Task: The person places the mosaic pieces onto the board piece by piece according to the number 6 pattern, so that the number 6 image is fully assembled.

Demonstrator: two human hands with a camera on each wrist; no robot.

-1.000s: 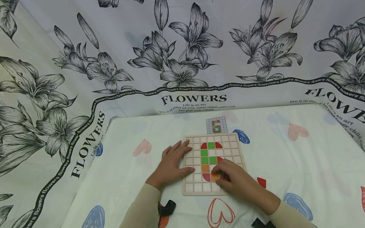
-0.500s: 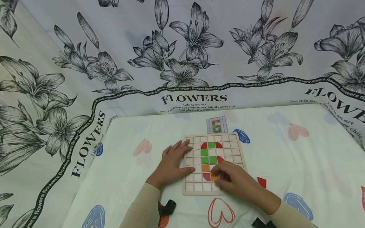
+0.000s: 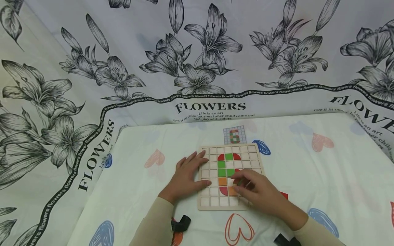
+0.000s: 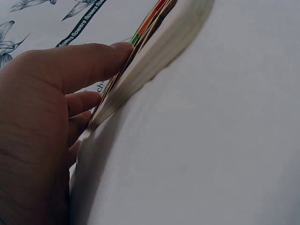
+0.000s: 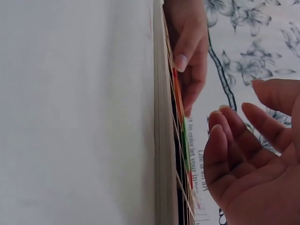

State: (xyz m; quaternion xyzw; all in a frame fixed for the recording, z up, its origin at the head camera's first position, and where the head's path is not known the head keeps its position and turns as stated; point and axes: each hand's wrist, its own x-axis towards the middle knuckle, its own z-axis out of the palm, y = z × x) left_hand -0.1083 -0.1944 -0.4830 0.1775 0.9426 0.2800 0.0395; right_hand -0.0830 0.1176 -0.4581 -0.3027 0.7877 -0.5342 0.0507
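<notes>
A pale wooden grid board (image 3: 205, 202) lies on the cloth in the head view. Flat tiles fill some of its squares: green tiles (image 3: 221, 172), an orange tile (image 3: 222, 181) and red round-cornered tiles (image 3: 221, 157). My left hand (image 3: 184, 177) spreads along the board's left edge, thumb and fingertips resting on its border squares. Above the lower right of the pattern hovers my right hand (image 3: 261, 191), which hides several squares there; a bit of dark green shows between its thumb and forefinger. In the right wrist view this right hand (image 5: 262, 154) has loosely bent fingers, apart from the thumb, and nothing visible in them.
A small printed card (image 3: 234, 135) with a coloured grid pattern lies just behind the board. Part of a red piece (image 3: 285, 195) shows on the cloth (image 3: 338, 171) beyond my right hand. A flower-printed sheet (image 3: 197, 44) hangs behind the table.
My right hand has come slightly up and to the right off the lower tiles, its thumb and forefinger a little further apart. My left hand stays in place on the board.
</notes>
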